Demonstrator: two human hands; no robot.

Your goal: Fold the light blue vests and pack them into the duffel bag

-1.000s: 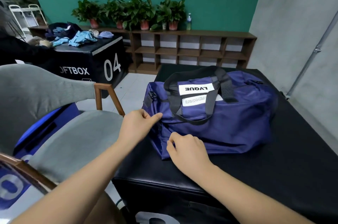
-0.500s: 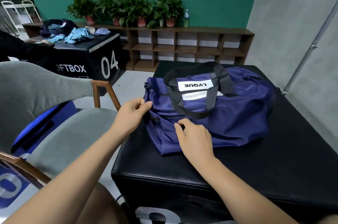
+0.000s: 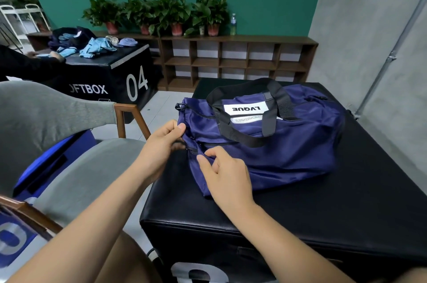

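A navy duffel bag with black handles and a white label lies on a black padded box in front of me. Its zips look closed. My left hand pinches the bag's fabric at its near left end, thumb on top. My right hand rests on the bag's near corner, thumb and forefinger close together at a small zip pull. Light blue vests lie in a heap on a second black box far off to the left.
A grey chair with a wooden frame stands left of my box. The far box marked 04 has another person's hands at its left. A low wooden shelf with potted plants and a bottle lines the green wall.
My right hand slid left along the bag toward its near left corner. My left hand kept its hold on the bag's end and rose slightly.
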